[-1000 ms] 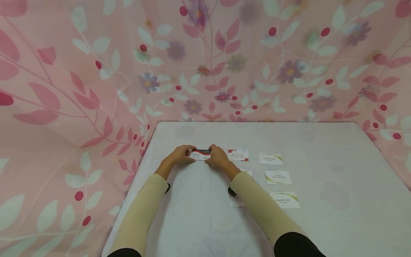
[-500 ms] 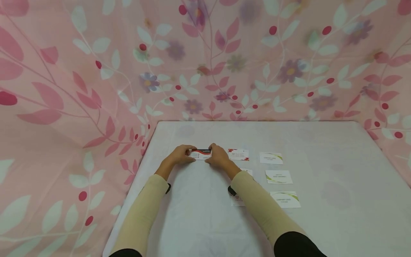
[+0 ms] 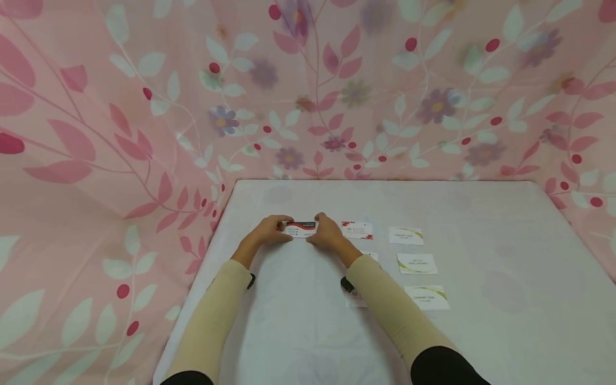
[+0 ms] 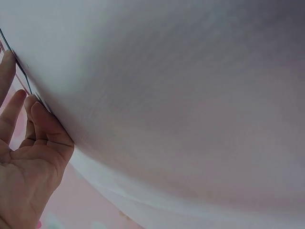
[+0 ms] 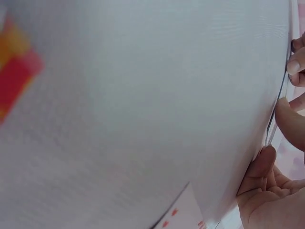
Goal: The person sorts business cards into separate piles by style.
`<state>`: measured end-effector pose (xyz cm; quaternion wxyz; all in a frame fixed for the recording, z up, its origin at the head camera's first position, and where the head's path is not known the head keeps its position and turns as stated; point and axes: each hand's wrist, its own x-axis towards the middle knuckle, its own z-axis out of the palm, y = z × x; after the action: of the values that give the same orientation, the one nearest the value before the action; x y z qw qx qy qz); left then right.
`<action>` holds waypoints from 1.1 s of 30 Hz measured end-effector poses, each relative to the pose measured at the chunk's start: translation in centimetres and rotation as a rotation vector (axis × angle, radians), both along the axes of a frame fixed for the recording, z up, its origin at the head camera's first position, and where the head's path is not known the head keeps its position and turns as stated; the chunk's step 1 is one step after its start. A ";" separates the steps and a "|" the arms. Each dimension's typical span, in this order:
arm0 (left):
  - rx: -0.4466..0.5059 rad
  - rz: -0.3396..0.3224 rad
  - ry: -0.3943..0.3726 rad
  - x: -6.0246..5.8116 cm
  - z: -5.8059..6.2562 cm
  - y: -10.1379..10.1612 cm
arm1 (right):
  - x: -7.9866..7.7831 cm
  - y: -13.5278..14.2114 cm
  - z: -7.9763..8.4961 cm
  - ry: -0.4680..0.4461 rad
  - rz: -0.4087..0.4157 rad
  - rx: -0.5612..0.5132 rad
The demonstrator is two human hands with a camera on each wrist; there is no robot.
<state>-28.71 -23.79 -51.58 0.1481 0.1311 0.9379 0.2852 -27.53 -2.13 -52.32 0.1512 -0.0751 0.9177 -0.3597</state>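
Observation:
A white business card (image 3: 300, 231) with a black and red wave along its top lies flat close to the table, toward its back left. My left hand (image 3: 269, 230) holds the left end, thumb at the near corner and forefinger at the far one. At the right end my right hand (image 3: 329, 234) grips it the same way. The left wrist view shows my left hand (image 4: 35, 164) at the card's thin dark edge. Just right of my right hand lies a white business card with red corners (image 3: 357, 230).
Three white and green cards (image 3: 406, 236) form a column farther right. Beneath my right forearm, two more cards (image 3: 356, 300) are partly covered by the sleeve. A white cloth covers the table (image 3: 505, 240); a pink floral curtain (image 3: 308, 107) hangs behind and at the sides.
Both hands keep their hold and barely move. The black band on the card shows slightly more now, as if its tilt eased. The whole view shifts a little.

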 end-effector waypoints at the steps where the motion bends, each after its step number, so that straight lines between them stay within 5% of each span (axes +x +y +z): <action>1: 0.004 0.004 -0.003 0.0 0.0 0.0 | 0.0 0.1 0.0 -0.008 -0.006 -0.011; 9: 0.015 0.029 0.020 0.1 -0.4 0.2 | 0.7 0.5 -0.3 -0.062 0.027 -0.130; 18: 0.078 0.071 0.100 1.5 -1.0 -0.7 | 2.8 1.6 1.4 0.088 0.215 -0.084; 21: 0.100 0.051 0.164 2.2 -0.8 -0.8 | 3.8 2.6 2.5 0.160 0.248 -0.051; 28: -0.082 -0.049 0.365 4.5 0.5 1.2 | 6.5 6.1 3.7 0.293 0.291 0.089; 33: -0.141 -0.154 0.412 6.5 1.5 3.6 | 7.9 8.9 3.6 0.361 0.329 0.148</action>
<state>-22.23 -20.21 -50.11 -0.0165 0.2472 0.9530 0.1742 -19.65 6.78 -48.70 0.0466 -0.2751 0.9291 -0.2428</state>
